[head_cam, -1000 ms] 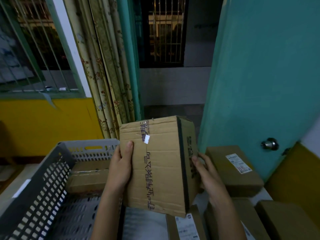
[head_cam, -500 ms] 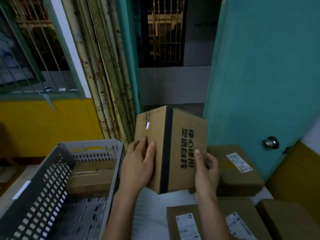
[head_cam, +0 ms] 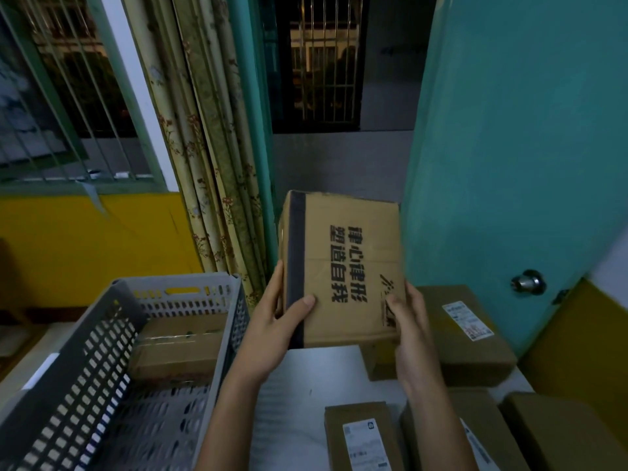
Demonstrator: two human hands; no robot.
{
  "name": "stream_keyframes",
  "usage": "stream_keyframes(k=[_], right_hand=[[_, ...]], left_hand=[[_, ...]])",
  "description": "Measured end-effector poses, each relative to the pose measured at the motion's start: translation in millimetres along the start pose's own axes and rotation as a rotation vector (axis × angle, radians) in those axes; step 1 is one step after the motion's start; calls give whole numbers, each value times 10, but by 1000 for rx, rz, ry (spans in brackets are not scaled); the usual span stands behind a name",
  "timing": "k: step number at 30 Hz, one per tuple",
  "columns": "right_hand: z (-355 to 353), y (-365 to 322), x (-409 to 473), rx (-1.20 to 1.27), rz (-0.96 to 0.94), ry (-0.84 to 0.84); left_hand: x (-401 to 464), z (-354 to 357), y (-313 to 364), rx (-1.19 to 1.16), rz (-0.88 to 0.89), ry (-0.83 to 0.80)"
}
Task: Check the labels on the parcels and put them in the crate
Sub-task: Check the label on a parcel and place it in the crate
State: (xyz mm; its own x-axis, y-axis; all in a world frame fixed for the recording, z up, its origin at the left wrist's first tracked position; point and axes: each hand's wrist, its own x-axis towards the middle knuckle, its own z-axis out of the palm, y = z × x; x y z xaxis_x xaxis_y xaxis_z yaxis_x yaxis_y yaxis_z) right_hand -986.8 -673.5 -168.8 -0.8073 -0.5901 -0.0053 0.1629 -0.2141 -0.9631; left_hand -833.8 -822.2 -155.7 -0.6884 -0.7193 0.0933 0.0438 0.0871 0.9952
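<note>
I hold a brown cardboard parcel (head_cam: 343, 263) upright above the white table, its face with large black printed characters and a dark tape strip turned toward me. My left hand (head_cam: 278, 321) grips its lower left edge, thumb on the front. My right hand (head_cam: 407, 321) grips the lower right corner. No shipping label shows on this face. The grey perforated crate (head_cam: 102, 351) stands to the left with one taped parcel (head_cam: 180, 345) lying inside at its far end.
More parcels with white labels lie on the table: one at the right (head_cam: 469, 328), a small one (head_cam: 360, 436) near the front, two others (head_cam: 482, 433) beside it. A teal door (head_cam: 509, 147) with a knob stands right; curtains (head_cam: 210, 147) hang behind the crate.
The parcel has been turned about its upright axis in both hands, so the printed side now faces me fully and the tape strip has shifted to its left edge.
</note>
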Motion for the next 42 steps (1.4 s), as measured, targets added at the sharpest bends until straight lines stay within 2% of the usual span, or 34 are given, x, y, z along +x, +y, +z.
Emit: stream_keyframes(k=[3,7,20,23,28,33,36,40,42], right_hand=[[-25,23,11,-29,13,-121],[-37,14,-2,-23,13,-163],[-2,-31,-92,-237,45,-164],[-9,-45,-98,-256,38,-98],[79,-1,-119,-369,7,2],[69,-18,-138,-348,40,-52],[111,-53,-151,-355,37,3],[155,-26,-121,-377,49,62],[151,-24,-127,-335,55,89]], left_hand=[[13,-16,-11,-79,-68,7],[22,-173,-19,7,-147,-95],[-57,-217,-112,-22,-122,-59],[-67,-162,-57,-113,-185,17],[-57,69,30,105,-178,305],[-29,16,-11,102,-129,265],[-42,42,6,62,-140,255],[-65,113,-1,78,-101,351],[-81,128,-18,84,-90,343]])
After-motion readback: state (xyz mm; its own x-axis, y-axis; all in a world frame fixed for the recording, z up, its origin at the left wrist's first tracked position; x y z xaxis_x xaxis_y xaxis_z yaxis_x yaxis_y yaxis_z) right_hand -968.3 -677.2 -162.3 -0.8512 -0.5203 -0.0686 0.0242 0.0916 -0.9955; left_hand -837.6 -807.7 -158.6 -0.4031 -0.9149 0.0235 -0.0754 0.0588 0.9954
